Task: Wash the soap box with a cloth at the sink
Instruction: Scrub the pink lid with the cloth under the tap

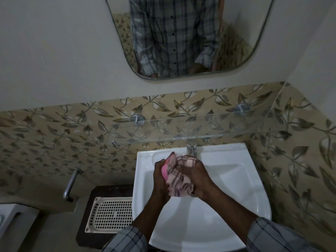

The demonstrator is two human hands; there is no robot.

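Over the sink (241, 180) basin, just in front of the tap (191, 149), both hands joined around the work. Left hand (160, 174) curled closed on the soap box (164, 171), only a pink edge showing between fingers and cloth; long axis of that edge running roughly from the tap side toward the near rim, slightly tilted. Right hand (195, 172) wrapped shut on the checked pink cloth (179, 179), bunched and pressed against the box's right face, loose tail hanging down toward the basin floor. Cloth thus lying directly between right palm and box; box to the left of the cloth, touching it. Both hands equally close to the box, left as holder, right as rubbing hand. No water stream discernible from the tap in this dim light; cannot tell whether running. Judged step: mid-scrub, box held steady, cloth working one side. Next stroke likely along the box's long axis, toward or away from the tap; hidden faces probably needing a turn in the left grip first. Risk judged: wet plastic slipping from the left fingers into the basin. White perforated tray (111, 213) left of the sink, well apart, not involved.
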